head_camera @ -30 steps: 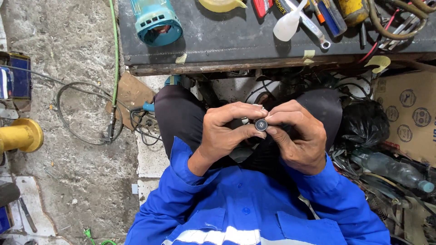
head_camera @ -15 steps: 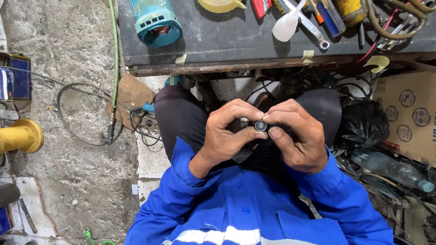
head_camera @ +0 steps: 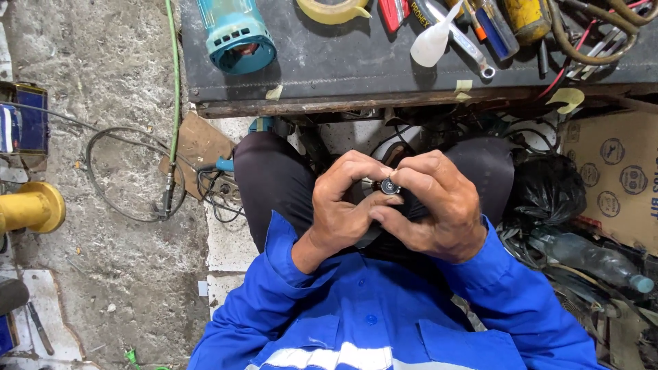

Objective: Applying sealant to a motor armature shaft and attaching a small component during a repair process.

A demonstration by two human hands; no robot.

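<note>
A worker in a blue jacket pinches a small round metal part [head_camera: 390,186] between the fingertips of both hands, held over the lap just below the near edge of the bench [head_camera: 384,68]. The left hand [head_camera: 343,205] and right hand [head_camera: 439,209] press together around it, fingers curled tight. On the bench lie a teal motor housing [head_camera: 236,34], a tape roll [head_camera: 334,9] and a white bottle [head_camera: 433,40]. A yellow cylinder [head_camera: 31,205] sits on the floor at left.

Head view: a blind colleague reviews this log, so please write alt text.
Both hands, left hand and right hand, pinch a small round metal part over the person's lap. Ahead, a dark workbench holds a teal housing, tape and tools.
</note>
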